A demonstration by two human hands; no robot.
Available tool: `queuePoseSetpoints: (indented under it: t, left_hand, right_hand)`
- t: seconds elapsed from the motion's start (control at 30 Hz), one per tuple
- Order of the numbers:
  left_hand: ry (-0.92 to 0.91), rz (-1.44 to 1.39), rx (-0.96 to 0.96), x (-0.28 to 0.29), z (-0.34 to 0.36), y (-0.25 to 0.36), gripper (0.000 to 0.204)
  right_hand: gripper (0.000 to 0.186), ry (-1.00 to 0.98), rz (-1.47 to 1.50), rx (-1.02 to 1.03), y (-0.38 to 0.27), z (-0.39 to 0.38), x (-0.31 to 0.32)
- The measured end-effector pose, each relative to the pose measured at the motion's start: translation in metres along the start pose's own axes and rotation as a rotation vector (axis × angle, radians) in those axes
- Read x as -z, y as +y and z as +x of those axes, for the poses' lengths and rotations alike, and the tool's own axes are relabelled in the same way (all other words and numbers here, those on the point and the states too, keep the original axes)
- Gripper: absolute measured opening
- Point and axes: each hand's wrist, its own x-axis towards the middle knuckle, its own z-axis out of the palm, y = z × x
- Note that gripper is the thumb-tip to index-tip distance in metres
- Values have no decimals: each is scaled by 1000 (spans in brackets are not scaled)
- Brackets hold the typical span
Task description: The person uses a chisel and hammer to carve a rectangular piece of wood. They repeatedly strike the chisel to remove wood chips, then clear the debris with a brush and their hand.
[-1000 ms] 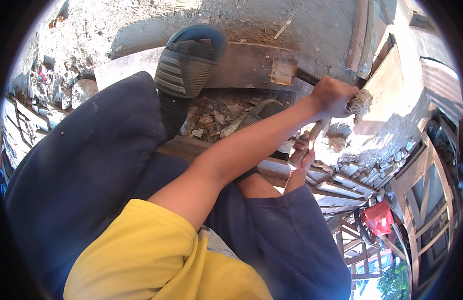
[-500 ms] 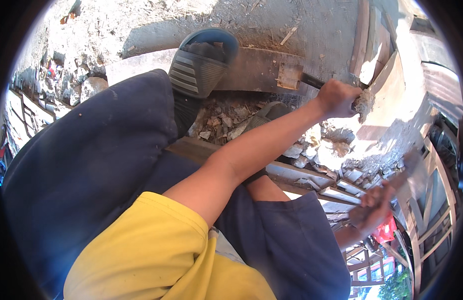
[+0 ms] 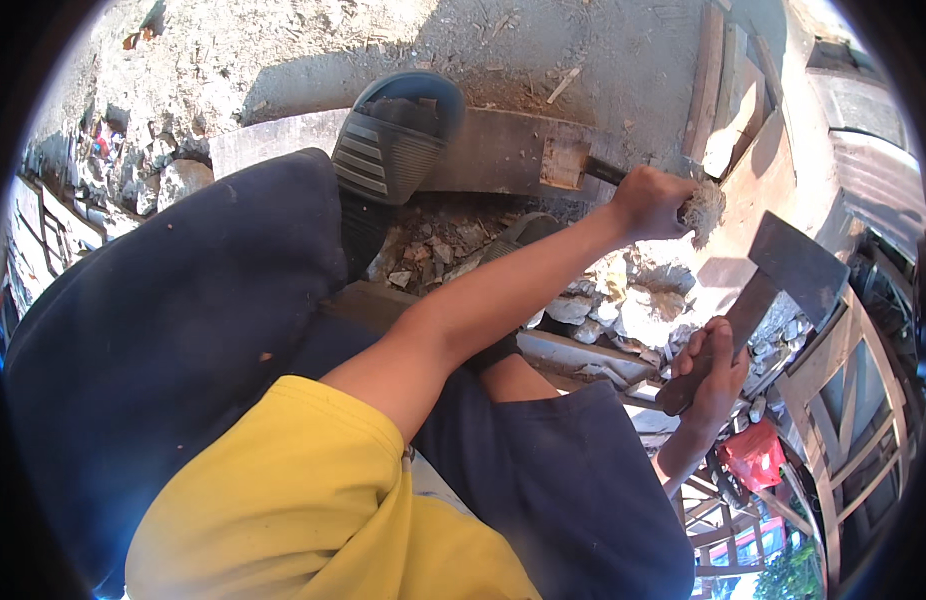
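My left hand (image 3: 655,203) is wrapped round the handle of a chisel (image 3: 605,171); the frayed, fibrous butt of the handle (image 3: 705,210) sticks out past my fist. The chisel's dark blade reaches a pale, cut-out patch (image 3: 564,163) on a wooden plank (image 3: 498,150). To the right, my right hand (image 3: 715,372) grips the handle of a mallet (image 3: 798,265) with a dark, block-shaped head. That head is raised, apart from the chisel's butt. My foot in a grey-blue striped slipper (image 3: 398,140) presses on the plank.
Wood chips and broken stones (image 3: 438,250) lie below the plank. Several boards (image 3: 728,95) lean at the upper right. Slatted wooden frames (image 3: 848,400) and a red plastic bag (image 3: 753,455) are at the right. Rubble (image 3: 183,180) lies on the left.
The mallet, blurred and lower right before, has come up and left, nearer the chisel's butt, and is now sharp. My left hand keeps the chisel at the same pale patch.
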Motion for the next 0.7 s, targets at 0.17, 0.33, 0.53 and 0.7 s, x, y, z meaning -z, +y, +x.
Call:
queuePoseSetpoints:
  t: [0.17, 0.33, 0.53, 0.7]
  left_hand:
    - [-4, 1, 11, -8, -8, -5, 20]
    - [-2, 13, -24, -8, -4, -5, 19]
    - [74, -30, 0, -10, 0, 2, 17]
    - [-15, -17, 40, -1, -8, -1, 19]
  right_hand:
    - [30, 139, 237, 370, -60, -45, 65]
    - [23, 155, 251, 1084, -147, -63, 151]
    - [19, 227, 158, 386, 12, 7, 8]
    - [20, 29, 239, 89, -10, -17, 2]
